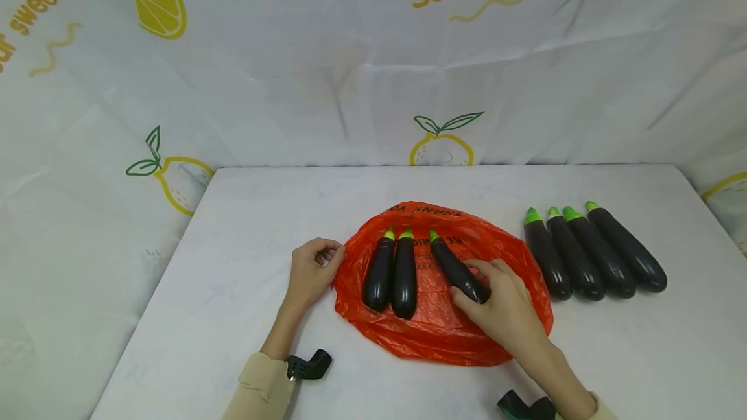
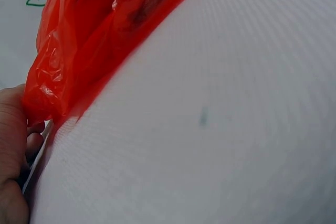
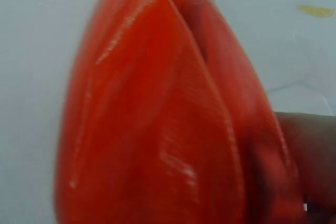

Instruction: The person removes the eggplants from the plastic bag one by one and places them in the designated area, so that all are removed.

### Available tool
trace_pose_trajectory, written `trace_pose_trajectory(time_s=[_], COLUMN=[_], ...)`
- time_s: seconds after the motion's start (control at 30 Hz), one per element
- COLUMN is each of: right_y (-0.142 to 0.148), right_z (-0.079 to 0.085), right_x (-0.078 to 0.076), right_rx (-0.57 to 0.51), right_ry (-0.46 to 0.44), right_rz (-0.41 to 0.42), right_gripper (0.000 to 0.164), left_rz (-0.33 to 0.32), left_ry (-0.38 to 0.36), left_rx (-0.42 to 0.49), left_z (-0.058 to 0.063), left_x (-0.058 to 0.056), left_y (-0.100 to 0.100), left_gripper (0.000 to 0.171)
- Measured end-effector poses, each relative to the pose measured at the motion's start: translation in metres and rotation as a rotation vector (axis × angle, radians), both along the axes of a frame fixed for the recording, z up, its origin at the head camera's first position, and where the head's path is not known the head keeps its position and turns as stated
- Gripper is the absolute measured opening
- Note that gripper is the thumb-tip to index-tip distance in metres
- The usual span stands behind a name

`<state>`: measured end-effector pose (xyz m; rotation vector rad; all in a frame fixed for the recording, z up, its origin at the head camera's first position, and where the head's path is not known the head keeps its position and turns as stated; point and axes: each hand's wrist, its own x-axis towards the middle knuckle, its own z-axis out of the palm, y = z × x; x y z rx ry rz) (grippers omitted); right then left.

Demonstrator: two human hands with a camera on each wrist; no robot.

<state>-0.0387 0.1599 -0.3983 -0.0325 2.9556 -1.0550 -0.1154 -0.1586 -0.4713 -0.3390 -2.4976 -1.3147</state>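
A red plastic bag [image 1: 428, 332] lies spread on the white table, its rim raised around three dark eggplants with green tips. Two of them, the left eggplant [image 1: 378, 277] and the middle eggplant [image 1: 404, 280], lie side by side in the left half. My right hand [image 1: 504, 310] holds the lower end of the third eggplant [image 1: 452, 264], which slants within the bag. At the bag's left edge my left hand [image 1: 315, 271] pinches the red plastic between thumb and fingers. In the right wrist view, red plastic hides most of the right hand and the eggplant.
To the right of the bag, several more eggplants [image 1: 589, 255] lie in a slanted row on the white table [image 1: 233, 245]. A white cloth [image 1: 292, 83] with lemon prints hangs behind the table. Dark camera mounts sit at both wrists.
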Motion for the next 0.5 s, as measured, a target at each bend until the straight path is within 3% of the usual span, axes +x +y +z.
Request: trace_pose_trajectory(time_s=[0.5], right_y=[0.016], right_z=[0.025], right_x=[0.011], right_rx=[-0.014], right_ry=[0.122], right_rz=[-0.017], right_gripper=[0.047], left_rz=[-0.006], left_ry=[0.008], left_rx=[-0.001], left_z=[-0.001], left_x=[0.000], left_y=[0.000], left_gripper=[0.007])
